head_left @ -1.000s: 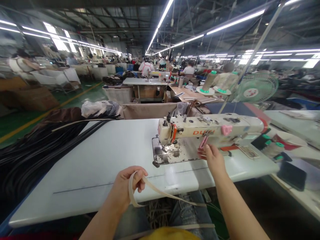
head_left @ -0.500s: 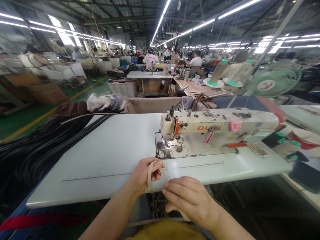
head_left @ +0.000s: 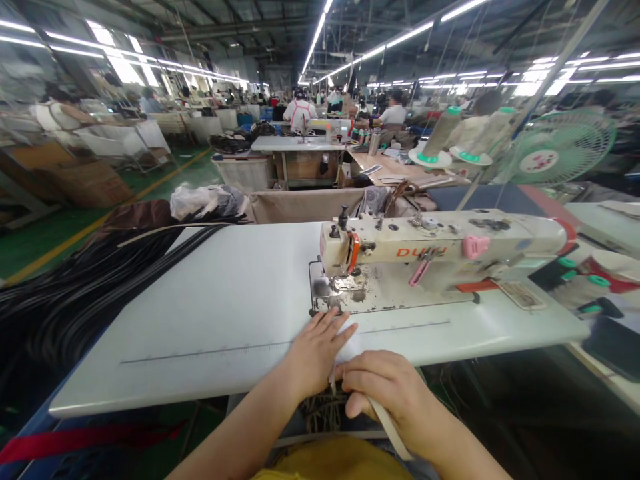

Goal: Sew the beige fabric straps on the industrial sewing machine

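Observation:
My left hand lies flat on the front of the white sewing table, palm down with its fingers stretched toward the machine's needle plate. Close beside it, at the table's front edge, my right hand is closed on a beige fabric strip. One end of the strip hangs out below the right palm; a short piece shows between the two hands. Just beyond my left fingertips stands the sewing machine, cream with orange lettering. Whatever lies beneath the left palm is hidden.
Long black strips drape over the table's left side. Thread cones and a green fan stand at the back right. A pile of strips sits below the table edge. Several people work at machines farther back.
My left hand has let go of the looped strip and flattened onto the table. The right hand keeps hold of the strip, its tail now hanging out farther.

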{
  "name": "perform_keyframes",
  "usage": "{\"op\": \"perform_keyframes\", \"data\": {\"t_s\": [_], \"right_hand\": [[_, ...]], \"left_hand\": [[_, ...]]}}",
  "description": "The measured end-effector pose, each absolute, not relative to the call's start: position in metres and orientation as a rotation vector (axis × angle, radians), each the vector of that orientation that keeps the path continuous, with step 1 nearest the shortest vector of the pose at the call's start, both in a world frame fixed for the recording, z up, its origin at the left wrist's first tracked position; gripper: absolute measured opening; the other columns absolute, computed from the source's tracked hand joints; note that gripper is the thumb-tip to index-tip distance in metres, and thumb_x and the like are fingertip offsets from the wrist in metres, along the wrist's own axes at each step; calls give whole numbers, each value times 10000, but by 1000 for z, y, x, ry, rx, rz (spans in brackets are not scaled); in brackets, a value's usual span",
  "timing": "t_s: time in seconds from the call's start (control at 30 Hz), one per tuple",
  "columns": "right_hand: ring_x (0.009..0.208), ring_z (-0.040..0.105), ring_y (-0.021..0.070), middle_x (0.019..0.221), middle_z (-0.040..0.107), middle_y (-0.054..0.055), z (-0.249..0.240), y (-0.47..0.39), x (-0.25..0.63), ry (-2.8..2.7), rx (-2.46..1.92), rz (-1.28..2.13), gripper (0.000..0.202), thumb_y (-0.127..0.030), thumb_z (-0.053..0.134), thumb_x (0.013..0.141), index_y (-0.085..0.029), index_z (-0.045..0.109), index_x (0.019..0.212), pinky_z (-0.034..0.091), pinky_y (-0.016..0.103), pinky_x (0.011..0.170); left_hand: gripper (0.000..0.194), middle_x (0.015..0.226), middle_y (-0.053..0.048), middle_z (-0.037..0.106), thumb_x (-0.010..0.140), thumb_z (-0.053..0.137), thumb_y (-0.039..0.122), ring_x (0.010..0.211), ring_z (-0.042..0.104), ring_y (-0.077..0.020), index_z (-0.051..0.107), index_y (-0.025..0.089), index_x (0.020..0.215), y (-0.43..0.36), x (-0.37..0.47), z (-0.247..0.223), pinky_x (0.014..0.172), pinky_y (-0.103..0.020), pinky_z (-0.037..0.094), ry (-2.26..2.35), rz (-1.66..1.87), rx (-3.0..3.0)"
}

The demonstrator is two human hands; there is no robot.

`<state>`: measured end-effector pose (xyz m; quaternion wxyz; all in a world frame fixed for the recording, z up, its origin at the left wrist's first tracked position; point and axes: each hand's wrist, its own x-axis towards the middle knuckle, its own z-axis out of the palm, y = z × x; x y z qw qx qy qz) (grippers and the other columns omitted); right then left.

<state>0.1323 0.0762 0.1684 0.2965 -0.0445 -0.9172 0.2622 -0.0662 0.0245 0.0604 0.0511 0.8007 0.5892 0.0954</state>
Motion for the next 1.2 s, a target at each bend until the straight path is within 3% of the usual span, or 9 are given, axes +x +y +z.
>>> {"op": "perform_keyframes", "data": {"t_s": [0.13, 0.27, 0.4, 0.53, 0.63, 0.73, 0.87, 1.03, 1.2], "right_hand": [[883, 741, 180, 962, 788, 61, 160, 80, 125, -2572, -117, 765, 201, -364, 643, 990, -179, 708, 1034, 583, 278, 800], [1003, 743, 205, 1136, 790, 63, 146, 82, 117, -2748, -132, 719, 209, -337, 600, 1019, -205, 713, 1135, 605, 318, 898], [1121, 732, 268, 1280, 769, 92, 127, 85, 113, -2798, -195, 524, 290, -309, 580, 1026, -182, 683, 1266, 623, 423, 984], [1283, 659, 278, 1407, 710, 107, 120, 94, 118, -2781, -292, 422, 362, -319, 545, 1041, -190, 639, 1365, 583, 454, 1087], [1383, 585, 301, 1491, 650, 121, 119, 102, 124, -2796, -357, 373, 373, -333, 546, 1039, -189, 638, 1370, 552, 495, 1132], [1420, 554, 316, 1518, 625, 131, 114, 109, 130, -2817, -399, 357, 382, -320, 548, 1038, -184, 630, 1385, 539, 525, 1147], [1435, 542, 325, 1496, 645, 136, 105, 112, 134, -2841, -433, 360, 387, -302, 566, 1030, -177, 630, 1391, 531, 542, 1157], [1433, 547, 319, 1469, 667, 140, 102, 116, 134, -2843, -455, 386, 380, -294, 580, 1024, -182, 639, 1383, 534, 542, 1154], [1417, 561, 310, 1455, 677, 140, 100, 122, 126, -2809, -451, 389, 382, -313, 571, 1030, -181, 642, 1381, 533, 537, 1154]], "left_hand": [[825, 1716, -141, 276, 1000, 500, 643, 1599, 180, -359, 286, 178, 1647, 22, -101, 49, 1279, -516, 195, 2208, 344, 2252], [809, 1661, -219, 366, 1009, 485, 625, 1558, 292, -399, 377, 78, 1595, 18, -144, 46, 1265, -554, 228, 2575, 237, 1949], [747, 1589, -310, 421, 971, 542, 651, 1545, 261, -485, 611, 15, 1357, 21, -170, 62, 1226, -623, 263, 2861, 377, 1748], [422, 1188, -177, 711, 1040, 502, 490, 1407, 498, -383, 722, 175, 867, 40, -171, 81, 1174, -530, 387, 2535, 714, 1982], [352, 905, -79, 719, 1033, 505, 379, 1074, 678, -282, 669, 225, 761, 63, -161, 81, 1015, -437, 519, 2262, 952, 1839], [249, 855, -51, 699, 996, 538, 305, 912, 688, -241, 646, 223, 786, 84, -148, 70, 901, -395, 560, 2229, 1065, 1673], [94, 1042, -117, 693, 952, 592, 259, 1046, 678, -283, 648, 187, 974, 105, -126, 53, 965, -461, 549, 2321, 1134, 1565], [451, 1440, -242, 566, 938, 547, 188, 1450, 460, -365, 529, 94, 1379, 126, -91, 40, 1186, -549, 396, 2444, 1112, 1468], [581, 1614, -258, 419, 978, 410, 155, 1576, 264, -345, 391, 15, 1542, 139, -88, 40, 1283, -492, 242, 2571, 830, 1461]]}}
